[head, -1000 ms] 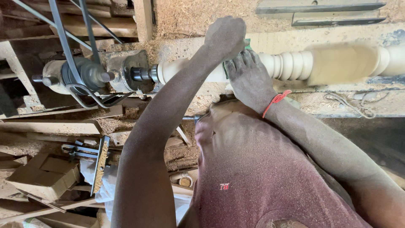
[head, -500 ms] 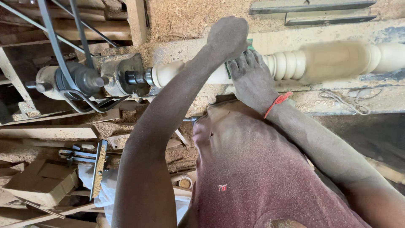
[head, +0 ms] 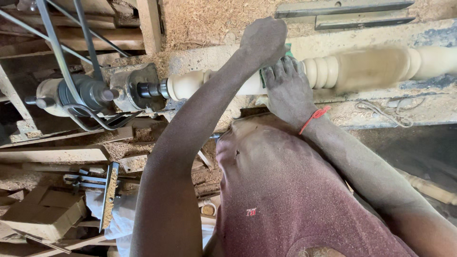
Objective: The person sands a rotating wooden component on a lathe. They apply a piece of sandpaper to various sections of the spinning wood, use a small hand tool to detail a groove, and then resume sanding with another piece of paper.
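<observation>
Sawdust covers the desk (head: 214, 19) at the top. My left hand (head: 263, 40) and right hand (head: 287, 90) have stayed closed on the green sanding pad (head: 288, 47), pressed to the pale wooden spindle (head: 371, 66), so I'm still rubbing the same spot.

Even daylight, soft shadows, spinning spindle (head: 366, 66) motion-blurred

One small mark on the shirt; nothing that is clearly a package, sign or screen.

A small red-and-white printed mark (head: 251, 212) sits low on the front of the maroon shirt (head: 295, 190), near its middle; it is too small to make out. A tan, box-like block (head: 40, 216) lies at lower left among wood scraps; whether it is a carton cannot be told.
</observation>
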